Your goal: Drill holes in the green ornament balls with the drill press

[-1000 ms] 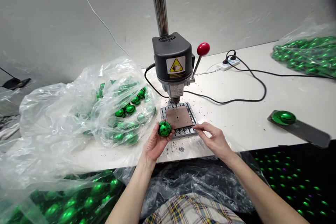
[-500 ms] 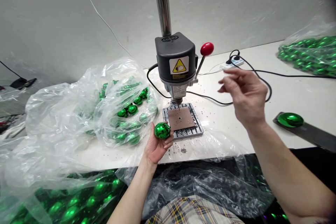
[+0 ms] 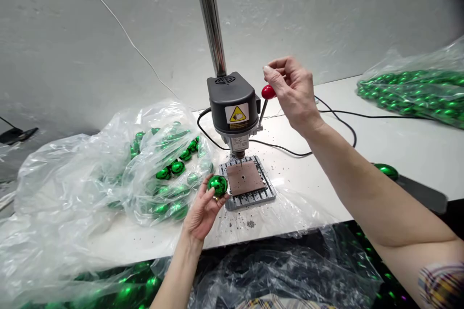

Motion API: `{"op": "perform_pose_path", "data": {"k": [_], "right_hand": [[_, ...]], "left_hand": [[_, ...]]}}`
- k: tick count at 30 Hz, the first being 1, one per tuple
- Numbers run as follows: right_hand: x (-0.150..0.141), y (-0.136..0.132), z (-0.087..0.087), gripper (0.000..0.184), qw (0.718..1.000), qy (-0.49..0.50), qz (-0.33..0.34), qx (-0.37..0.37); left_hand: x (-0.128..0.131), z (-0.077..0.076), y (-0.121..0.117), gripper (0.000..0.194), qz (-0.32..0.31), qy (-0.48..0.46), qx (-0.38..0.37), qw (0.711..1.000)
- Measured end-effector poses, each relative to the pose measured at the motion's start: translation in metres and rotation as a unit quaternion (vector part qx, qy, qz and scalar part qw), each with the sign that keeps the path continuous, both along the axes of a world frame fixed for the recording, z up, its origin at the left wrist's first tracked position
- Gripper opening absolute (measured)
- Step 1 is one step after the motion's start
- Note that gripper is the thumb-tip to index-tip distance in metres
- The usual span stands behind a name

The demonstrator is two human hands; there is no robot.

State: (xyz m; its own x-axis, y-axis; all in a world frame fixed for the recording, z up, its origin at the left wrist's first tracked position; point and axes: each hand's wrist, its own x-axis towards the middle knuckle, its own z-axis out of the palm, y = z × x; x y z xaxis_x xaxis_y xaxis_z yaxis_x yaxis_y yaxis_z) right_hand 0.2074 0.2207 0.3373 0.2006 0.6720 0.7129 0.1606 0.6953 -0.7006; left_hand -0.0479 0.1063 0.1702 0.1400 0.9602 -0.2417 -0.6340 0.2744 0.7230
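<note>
My left hand (image 3: 201, 213) is shut on a shiny green glass ball (image 3: 217, 186), cupping it just left of the drill's base. My right hand (image 3: 293, 91) is raised with curled fingers, right beside and just above the red lever knob (image 3: 268, 91). It holds nothing that I can see. The bench drill press head (image 3: 232, 101) stands between my hands on its steel column (image 3: 211, 26). Below its bit lies a brown plate with a central hole (image 3: 245, 178), set on a slotted metal base (image 3: 247, 200).
A clear plastic bag of green balls (image 3: 163, 169) lies left of the drill, and another bag (image 3: 409, 91) lies at the back right. A green ball (image 3: 386, 170) rests on a dark strip (image 3: 420, 193). Black cable (image 3: 290, 150) and dark specks cover the white bench (image 3: 398, 145).
My right hand has moved from beside the plate, up and right, then left to the red knob. My left hand still holds the ball. The whole view has tilted slightly.
</note>
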Motion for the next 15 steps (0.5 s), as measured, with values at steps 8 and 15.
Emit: {"op": "perform_pose_path", "data": {"k": [8, 15], "right_hand": [[-0.008, 0.02, 0.0, 0.04, 0.996, 0.076, 0.051, 0.016], [-0.008, 0.023, 0.007, 0.033, 0.987, 0.109, 0.092, -0.072]], "left_hand": [[0.012, -0.005, 0.016, 0.057, -0.013, 0.017, 0.004, 1.0], [0.019, -0.01, 0.02, 0.07, -0.011, 0.075, 0.011, 0.997]]}}
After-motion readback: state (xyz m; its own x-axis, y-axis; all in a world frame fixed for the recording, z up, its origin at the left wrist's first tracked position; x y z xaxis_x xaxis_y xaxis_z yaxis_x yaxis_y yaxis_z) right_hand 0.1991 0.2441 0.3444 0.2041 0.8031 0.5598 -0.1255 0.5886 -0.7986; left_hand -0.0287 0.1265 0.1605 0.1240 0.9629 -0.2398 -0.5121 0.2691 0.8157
